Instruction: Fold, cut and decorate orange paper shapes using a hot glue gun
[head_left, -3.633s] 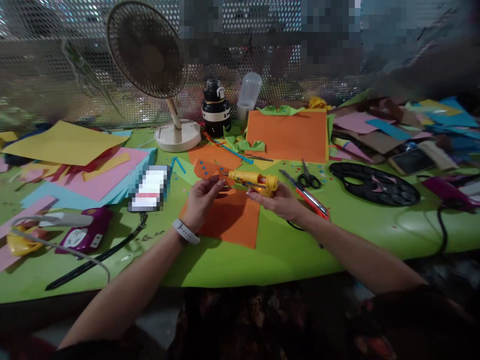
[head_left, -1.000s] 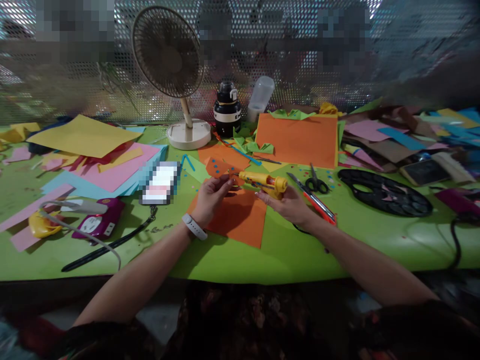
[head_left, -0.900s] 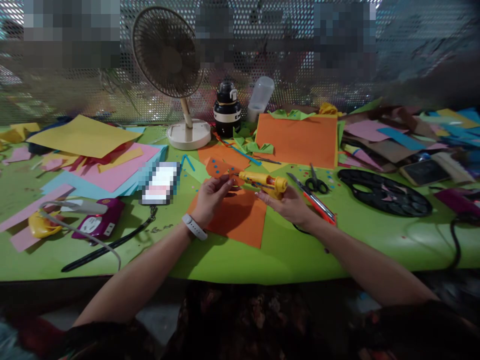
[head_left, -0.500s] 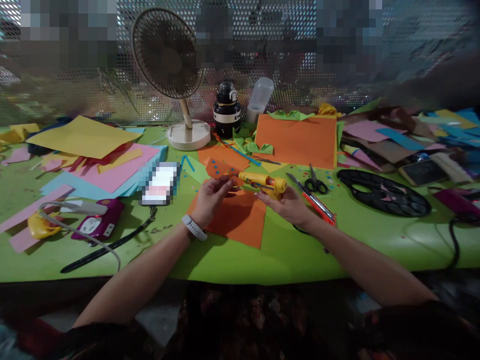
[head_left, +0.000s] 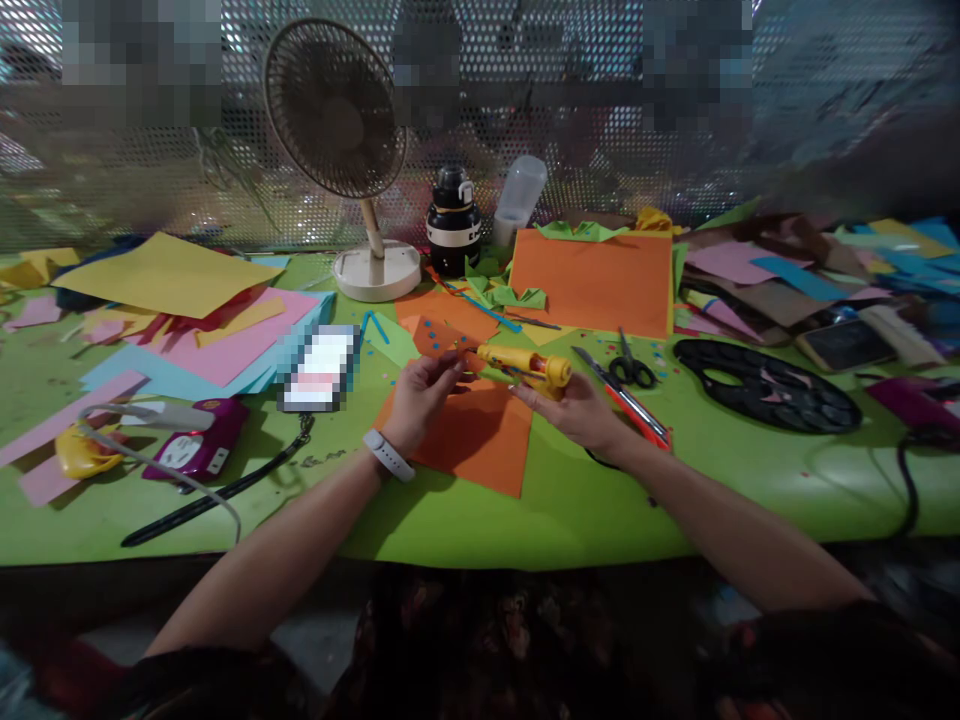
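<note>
My right hand is wrapped round a yellow glue gun, whose nozzle points left. Just off that nozzle, my left hand has its fingertips pinched together; what is between them is too small and dark to make out. Both hands are raised over an orange sheet of paper lying on the green table. Behind my left fingers are more orange paper and small blue dots. Right of the glue gun lie a red utility knife and black scissors.
A fan, a black bottle and a clear container stand at the back. Stacked coloured paper and a phone lie left, near a purple socket box. A black palette lies right.
</note>
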